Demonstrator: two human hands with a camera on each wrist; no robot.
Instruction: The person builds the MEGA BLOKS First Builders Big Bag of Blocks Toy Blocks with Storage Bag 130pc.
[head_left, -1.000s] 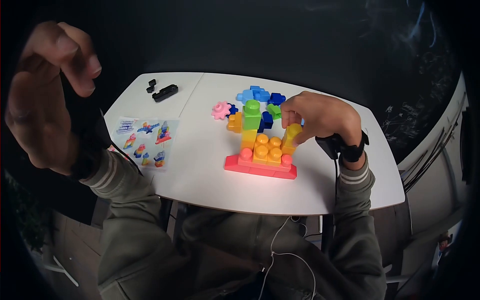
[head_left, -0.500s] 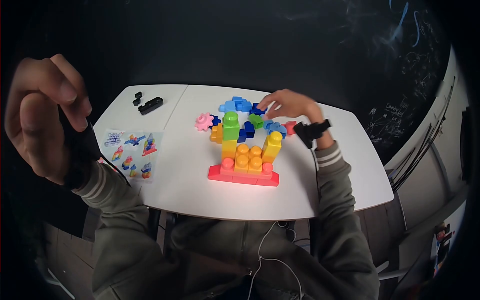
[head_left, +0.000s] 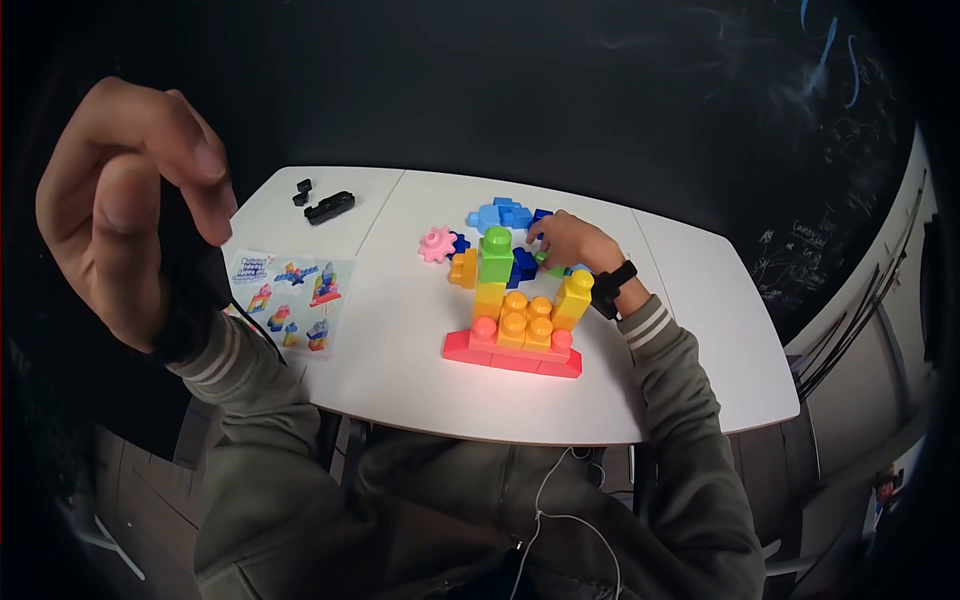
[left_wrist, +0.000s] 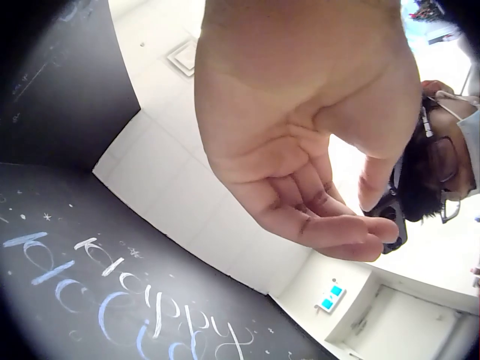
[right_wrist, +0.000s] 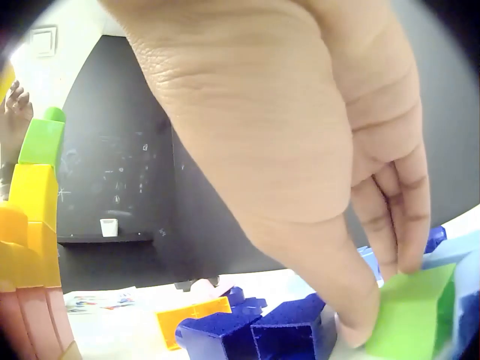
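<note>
My right hand [head_left: 580,242] reaches down behind the block structure. In the right wrist view its thumb and fingers pinch a loose green block [right_wrist: 411,315], beside dark blue blocks [right_wrist: 292,330]. The structure has a long red base [head_left: 512,361] with an orange block [head_left: 525,325] in the middle. On its left, a green block [head_left: 495,265] tops a yellow one; a yellow column [head_left: 573,298] stands on its right, tilted slightly. My left hand [head_left: 130,200] is raised at the left, fingers loosely curled and holding nothing.
Behind the structure lie light blue blocks [head_left: 500,215], a pink gear [head_left: 437,245] and a loose orange block [head_left: 462,268]. A picture sheet [head_left: 290,300] and a black object [head_left: 330,207] are on the table's left side.
My right hand has left the yellow column and moved back to the loose blocks, where it has taken hold of the green one. My left hand stays raised.
</note>
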